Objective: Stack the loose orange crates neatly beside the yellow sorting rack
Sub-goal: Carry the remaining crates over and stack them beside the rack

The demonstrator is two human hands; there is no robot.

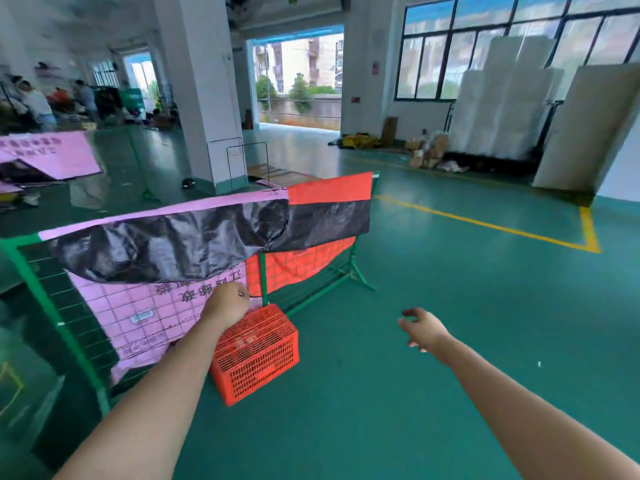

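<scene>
Looks barely begun: only one orange perforated plastic crate (256, 355) in view, alone on the glossy green floor (381, 410), with no second crate above or below. Sits low and slightly left of centre, just beside the foot of a green-framed wire-mesh stand (263, 275) draped with a pink printed sheet (145, 317), a crinkled black plastic sheet (166, 244) and an orange sheet (329, 188). No yellow sorting rack anywhere in sight, so impossible to judge whether this spot counts as the stacking place. Still to do, presumably: finding the other loose crates and the rack, then building the pile. Appears rigid and box-shaped, latticed with small slots on the visible sides and on the upper face too, hence possibly resting upside down, though not certain; square on the floor, not tilted. Left hand (227, 303) raised over the crate's far corner, against the pink sheet, knuckles toward the camera and fingers curled; cannot tell whether pinching anything. Right hand (424, 327) out over bare floor, well apart from the crate, fingers loosely spread, holding nothing.
</scene>
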